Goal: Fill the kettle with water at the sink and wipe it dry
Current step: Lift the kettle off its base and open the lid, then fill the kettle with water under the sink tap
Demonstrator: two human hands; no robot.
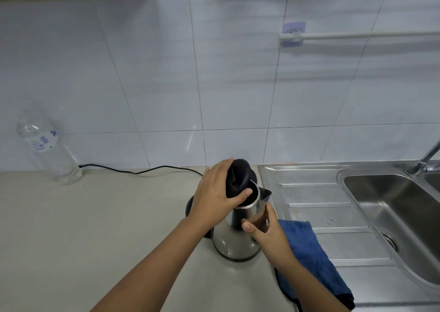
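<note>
A steel electric kettle [234,240] stands on the beige counter just left of the sink. Its black lid [240,177] is tilted up, and the mouth shows open beneath it. My left hand [213,197] grips the lid from the left, thumb across its front edge. My right hand [266,230] wraps the kettle's body on the right side, below the spout. A blue cloth [309,252] lies right of the kettle, over the edge of the drainboard. The sink basin [392,207] and part of the tap [426,159] are at the far right.
A clear plastic bottle [47,149] stands against the tiled wall at the left. A black power cord [142,170] runs along the back of the counter toward the kettle. A white rail [357,35] is fixed on the wall above the steel drainboard [314,192].
</note>
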